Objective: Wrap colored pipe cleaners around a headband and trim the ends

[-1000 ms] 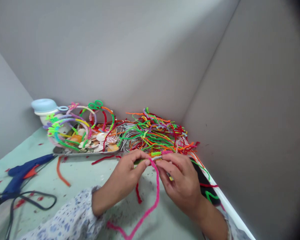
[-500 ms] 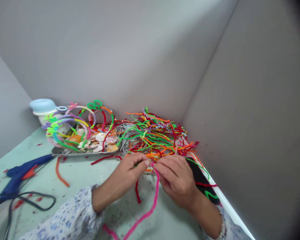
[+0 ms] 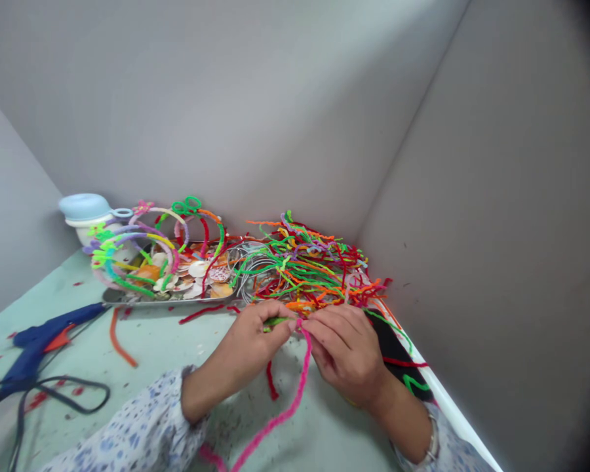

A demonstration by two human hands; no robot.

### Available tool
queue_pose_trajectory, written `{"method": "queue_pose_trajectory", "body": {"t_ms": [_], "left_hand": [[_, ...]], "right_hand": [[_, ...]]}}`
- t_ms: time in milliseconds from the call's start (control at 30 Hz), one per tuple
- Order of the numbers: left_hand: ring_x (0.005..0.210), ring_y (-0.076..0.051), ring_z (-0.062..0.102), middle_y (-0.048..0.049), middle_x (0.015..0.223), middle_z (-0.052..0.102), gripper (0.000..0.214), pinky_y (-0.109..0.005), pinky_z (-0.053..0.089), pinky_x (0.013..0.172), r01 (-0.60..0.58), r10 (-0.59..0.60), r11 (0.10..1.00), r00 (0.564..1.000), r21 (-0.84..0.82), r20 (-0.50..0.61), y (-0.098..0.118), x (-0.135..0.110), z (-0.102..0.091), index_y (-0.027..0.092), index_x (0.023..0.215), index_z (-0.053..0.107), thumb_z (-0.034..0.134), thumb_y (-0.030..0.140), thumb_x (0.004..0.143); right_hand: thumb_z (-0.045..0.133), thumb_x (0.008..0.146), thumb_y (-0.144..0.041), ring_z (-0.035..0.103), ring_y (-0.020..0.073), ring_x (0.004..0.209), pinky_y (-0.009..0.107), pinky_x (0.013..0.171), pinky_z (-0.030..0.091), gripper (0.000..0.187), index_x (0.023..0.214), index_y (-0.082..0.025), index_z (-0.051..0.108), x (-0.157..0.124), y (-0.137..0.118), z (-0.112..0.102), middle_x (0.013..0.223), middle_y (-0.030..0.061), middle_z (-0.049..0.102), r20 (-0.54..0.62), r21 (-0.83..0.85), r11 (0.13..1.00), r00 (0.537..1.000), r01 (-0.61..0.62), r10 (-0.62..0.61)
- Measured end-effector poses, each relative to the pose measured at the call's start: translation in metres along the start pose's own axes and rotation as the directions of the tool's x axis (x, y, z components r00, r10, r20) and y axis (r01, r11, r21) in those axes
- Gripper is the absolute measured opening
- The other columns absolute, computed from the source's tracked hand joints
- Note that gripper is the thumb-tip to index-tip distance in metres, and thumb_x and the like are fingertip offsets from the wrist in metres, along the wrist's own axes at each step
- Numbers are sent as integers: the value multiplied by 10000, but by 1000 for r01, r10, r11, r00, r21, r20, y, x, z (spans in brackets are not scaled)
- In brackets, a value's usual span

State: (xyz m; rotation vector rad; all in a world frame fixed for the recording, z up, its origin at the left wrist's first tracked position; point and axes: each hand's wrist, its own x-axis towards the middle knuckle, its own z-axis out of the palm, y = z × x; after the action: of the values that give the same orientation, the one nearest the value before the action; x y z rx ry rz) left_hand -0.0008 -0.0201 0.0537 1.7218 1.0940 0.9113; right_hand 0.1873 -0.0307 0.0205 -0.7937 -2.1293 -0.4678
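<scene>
My left hand (image 3: 253, 344) and my right hand (image 3: 347, 357) meet in front of the tray, their fingers pinched together. A green pipe cleaner (image 3: 275, 321) sits in my left fingers. A long pink pipe cleaner (image 3: 288, 410) rises to my right fingertips and hangs down toward the bottom of the view. A short red pipe cleaner (image 3: 272, 381) dangles below my left hand. Just behind my hands lies a tangled heap of multicoloured pipe cleaners (image 3: 309, 272). The joint between the stems is hidden by my fingers.
A metal tray (image 3: 167, 300) holds seashells (image 3: 199, 269) and pipe-cleaner hoops (image 3: 132, 244). A blue glue gun (image 3: 37, 347) with its black cord (image 3: 63, 391) lies left, near an orange pipe cleaner (image 3: 118, 341). Grey walls (image 3: 476, 196) enclose the mint tabletop (image 3: 78, 328).
My hands have drawn closer together and lower, now nearly touching. The pink pipe cleaner's lower end has swung slightly, and the orange and green pieces seen earlier at my fingertips are mostly covered.
</scene>
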Motion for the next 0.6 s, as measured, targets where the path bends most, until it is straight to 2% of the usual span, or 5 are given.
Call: {"method": "queue_pose_trajectory", "body": {"t_ms": [400,600], "left_hand": [[723,-147,574,5,741,661,136,-249,425,691,-3,4,999,1000,42,-31,2,-4,3,174,750,667,555,217,814],[781,-164,578,-7,783,660,125,-283,419,757,-61,69,991,996,117,-62,1,-6,4,171,768,655,557,219,828]], "right_hand": [[591,813,-113,618,224,890,399,802,480,233,1033,-184,612,1,-1,1,923,75,699,-25,56,998,999,-43,44],[574,813,-108,610,234,908,409,797,479,260,1059,-184,609,1,-3,1,950,87,691,-13,111,989,995,-98,101]]}}
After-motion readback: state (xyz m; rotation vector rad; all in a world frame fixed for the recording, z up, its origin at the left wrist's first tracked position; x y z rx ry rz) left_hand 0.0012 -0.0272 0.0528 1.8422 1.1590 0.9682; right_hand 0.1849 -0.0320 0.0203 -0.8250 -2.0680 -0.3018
